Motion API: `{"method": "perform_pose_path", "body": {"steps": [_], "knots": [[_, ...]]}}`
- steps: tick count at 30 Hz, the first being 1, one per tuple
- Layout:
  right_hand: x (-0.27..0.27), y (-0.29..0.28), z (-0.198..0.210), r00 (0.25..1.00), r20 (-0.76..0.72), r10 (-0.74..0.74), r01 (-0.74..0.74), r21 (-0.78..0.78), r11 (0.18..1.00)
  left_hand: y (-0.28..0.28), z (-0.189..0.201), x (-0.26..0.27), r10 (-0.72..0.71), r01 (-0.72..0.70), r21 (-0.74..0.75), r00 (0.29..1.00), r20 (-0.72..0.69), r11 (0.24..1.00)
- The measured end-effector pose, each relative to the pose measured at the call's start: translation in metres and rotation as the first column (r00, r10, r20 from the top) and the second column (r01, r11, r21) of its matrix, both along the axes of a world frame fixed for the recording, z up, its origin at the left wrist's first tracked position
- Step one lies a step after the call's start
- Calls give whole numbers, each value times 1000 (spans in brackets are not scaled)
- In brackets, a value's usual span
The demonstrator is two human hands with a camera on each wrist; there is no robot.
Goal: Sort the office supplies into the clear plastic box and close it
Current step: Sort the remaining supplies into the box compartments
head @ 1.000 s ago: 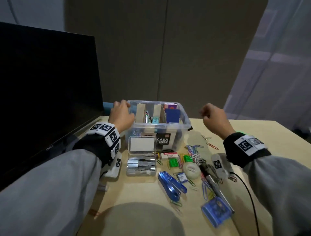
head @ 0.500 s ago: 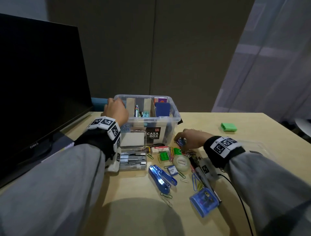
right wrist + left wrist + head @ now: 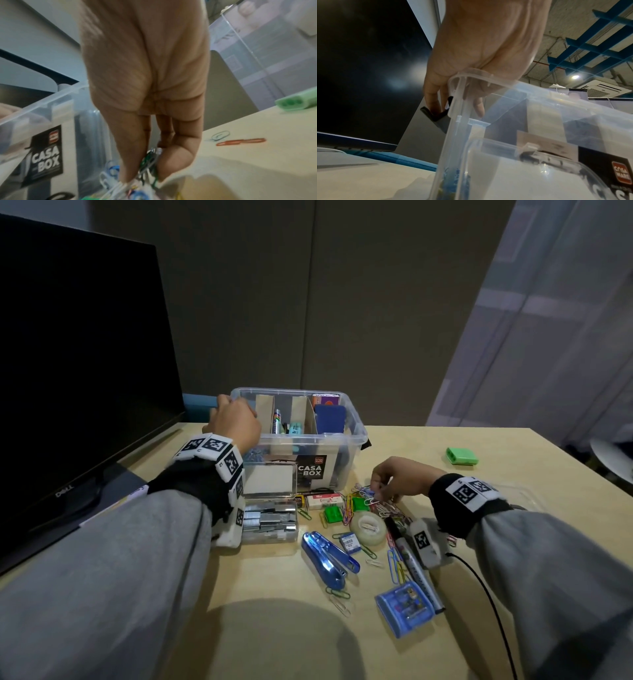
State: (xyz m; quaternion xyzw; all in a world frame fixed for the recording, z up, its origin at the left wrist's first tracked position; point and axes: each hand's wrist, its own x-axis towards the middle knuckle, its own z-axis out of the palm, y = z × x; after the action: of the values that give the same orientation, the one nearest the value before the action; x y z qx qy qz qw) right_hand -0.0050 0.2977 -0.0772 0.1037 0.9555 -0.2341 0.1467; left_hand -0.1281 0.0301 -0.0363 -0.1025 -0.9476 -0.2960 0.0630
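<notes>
While paperclips (image 3: pixel 368 501) uncountable, two hands.

Premises: an office. A large dark monitor (image 3: pixel 78 392) stands at the left edge of a pale wooden desk (image 3: pixel 428 446). Right of the monitor, the desk carries a spread of stationery: loose coloured paper clips (image 3: pixel 349 505), a blue stapler (image 3: pixel 329 558), a roll of clear tape (image 3: pixel 368 528), a case of staples (image 3: pixel 270 520) and a marker (image 3: pixel 411 559). Behind the monitor rises a plain grey partition wall (image 3: pixel 376 302); further right, a glazed panel (image 3: pixel 565 320). Overhead, seen from the left wrist camera, a blue grid of ceiling beams (image 3: pixel 594 44) and a ceiling air-conditioning unit (image 3: pixel 604 89).
</notes>
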Motion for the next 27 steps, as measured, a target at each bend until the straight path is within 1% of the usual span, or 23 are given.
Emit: {"method": "perform_pose_path", "body": {"steps": [6, 11, 18, 21, 24, 27], "knots": [[15, 15, 26, 984, -154, -88, 74, -95, 993, 1, -2, 0, 3, -3, 28, 1000, 7, 1000], [28, 17, 60, 979, -182, -87, 67, -114, 991, -1, -2, -1, -8, 7, 74, 1000, 18, 997], [35, -5, 105, 974, -216, -67, 46, -104, 994, -15, -1, -2, -116, 97, 223, 990, 75, 970], [28, -26, 122, 970, -238, -47, 18, -120, 993, -20, 1, 2, -157, 107, 331, 979, 130, 937], [11, -51, 134, 969, -247, -13, -23, -143, 989, -25, 3, 5, -214, 93, 480, 955, 203, 872], [-13, -81, 146, 962, -272, 6, -52, -164, 985, -31, 8, 7, -269, 83, 565, 929, 254, 821]]}}
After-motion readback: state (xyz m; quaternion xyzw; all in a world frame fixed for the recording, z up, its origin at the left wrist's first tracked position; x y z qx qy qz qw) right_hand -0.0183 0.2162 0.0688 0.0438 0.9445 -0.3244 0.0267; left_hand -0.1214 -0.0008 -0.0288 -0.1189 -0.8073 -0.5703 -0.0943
